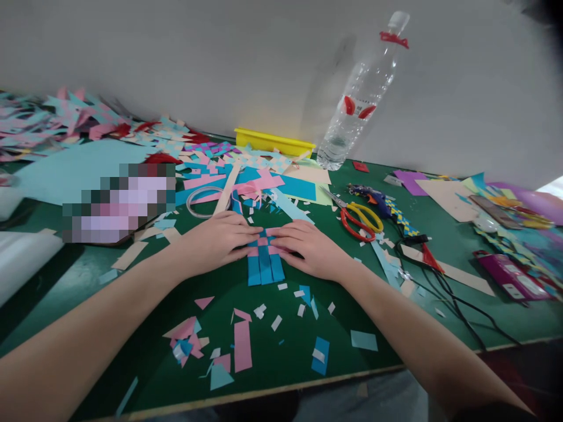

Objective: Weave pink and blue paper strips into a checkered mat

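Observation:
A small piece of woven paper strips (264,264), blue lengthwise and pink crosswise, lies on the green tabletop before me. My left hand (224,237) grips its left edge with the fingertips, thumb below and fingers above. On the opposite side my right hand (310,249) pinches the right edge the same way. The pink cross strips run under both sets of fingertips, so their ends are hidden. Three blue tails point toward me below the weave. Red-and-yellow scissors (360,221) lie beyond my right hand, and a roll of clear tape (206,202) lies beyond my left.
Paper scraps, including a pink strip (243,346), litter the near table (303,357). A tilted-looking plastic bottle (358,105) and a yellow tray (275,142) stand by the wall. Black cables (453,299) and a purple box (512,275) lie right; a blurred-out phone-like object (123,205) lies left.

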